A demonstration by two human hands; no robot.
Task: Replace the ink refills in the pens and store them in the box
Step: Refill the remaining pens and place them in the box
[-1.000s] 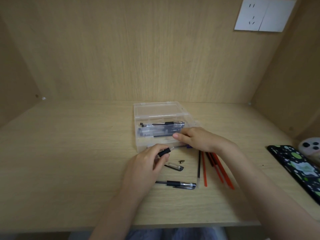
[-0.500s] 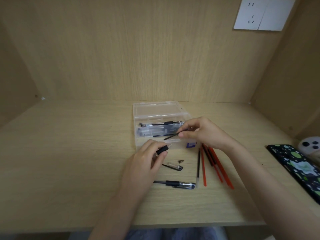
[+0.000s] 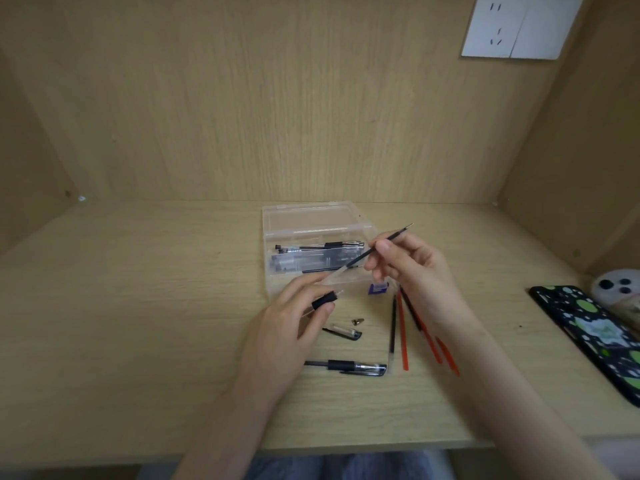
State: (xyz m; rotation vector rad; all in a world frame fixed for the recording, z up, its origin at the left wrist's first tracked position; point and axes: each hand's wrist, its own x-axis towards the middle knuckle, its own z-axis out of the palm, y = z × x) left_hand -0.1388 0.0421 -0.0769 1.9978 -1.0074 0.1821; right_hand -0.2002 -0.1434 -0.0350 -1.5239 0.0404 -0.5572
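Pinching black refill (image 3: 381,244) in right grip (image 3: 412,271) over front of clear box (image 3: 277,216), long axis down-left to up-right, metal tip away, tail end nearest pen barrel (image 3: 324,301) clamped in left grip (image 3: 291,323) just below-left; probably needs lining up with barrel mouth.

Wall socket (image 3: 519,26) upper right; patterned phone (image 3: 594,341) on desk (image 3: 138,306), right side.
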